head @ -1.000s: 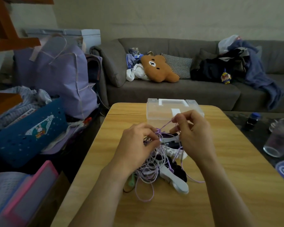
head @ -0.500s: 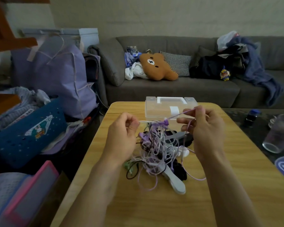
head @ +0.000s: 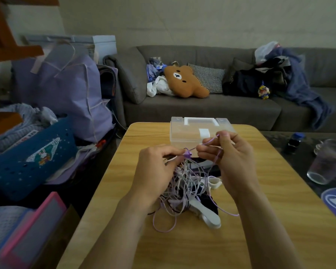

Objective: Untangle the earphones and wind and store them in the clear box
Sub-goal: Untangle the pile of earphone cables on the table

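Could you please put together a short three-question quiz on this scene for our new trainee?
1. True or false: the clear box has its lid open.
2. Which hand pinches the purple cord: A left hand, B right hand, C both?
3. What lies under the hands on the table?

Key: 1 false, the lid is shut. 2 C. 3 the tangled earphones, still knotted in a heap.

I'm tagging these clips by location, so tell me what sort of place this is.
Most likely a home living room: a grey sofa with a bear cushion, laundry piled on it, and a wooden table.
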The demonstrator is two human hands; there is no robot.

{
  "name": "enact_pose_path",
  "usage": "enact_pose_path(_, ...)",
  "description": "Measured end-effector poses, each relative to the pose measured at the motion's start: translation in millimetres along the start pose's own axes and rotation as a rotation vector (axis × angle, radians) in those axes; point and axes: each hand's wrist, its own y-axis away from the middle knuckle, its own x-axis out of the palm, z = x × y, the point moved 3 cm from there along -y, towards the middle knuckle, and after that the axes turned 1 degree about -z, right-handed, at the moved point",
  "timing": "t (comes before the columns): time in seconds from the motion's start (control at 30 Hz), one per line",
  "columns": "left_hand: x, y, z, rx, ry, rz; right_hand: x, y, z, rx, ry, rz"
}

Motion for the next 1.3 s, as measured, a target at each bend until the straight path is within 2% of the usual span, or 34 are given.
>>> enact_pose_path(0.1,-3,0,2,-0.037,0.072,-0.046,-1,-1,-9,0.048,-0.051,-0.073)
enact_pose_path(0.23,-5,-2,3,-0.144,0.329,-0.071,-3,-1,-22,0.155,-0.218,-0.189)
enact_pose_path(0.4,-1,-2,4,-0.227,0.521,0.012,-1,1,-25,0.223,-0.247,-0.232)
enact_pose_path(0.53,-2,-1,10,-0.255,0.363,0.127,-1,1,-16,0.203,-0.166,-0.131)
enact_pose_path(0.67,-6,0,11,-0.236,0.181,0.253,4,1,-6,0.097,-0.131,0.082)
enact_pose_path(0.77,-5,3,8,-0.132,-0.018,0.343,7,3,-2,-0.018,-0.116,0.161)
enact_pose_path(0.83,-4,5,7,-0.097,-0.07,0.361,9,3,-3,-0.043,-0.109,0.171)
enact_pose_path(1.03,-6,5,11,-0.165,-0.061,0.252,7,2,-8,-0.002,0.031,0.273)
enact_pose_path(1.17,-4,4,12,-0.208,0.039,0.206,3,0,-9,0.014,0.116,0.289)
enact_pose_path(1.3,-2,4,13,-0.183,0.054,0.143,3,4,-7,0.019,0.306,0.469)
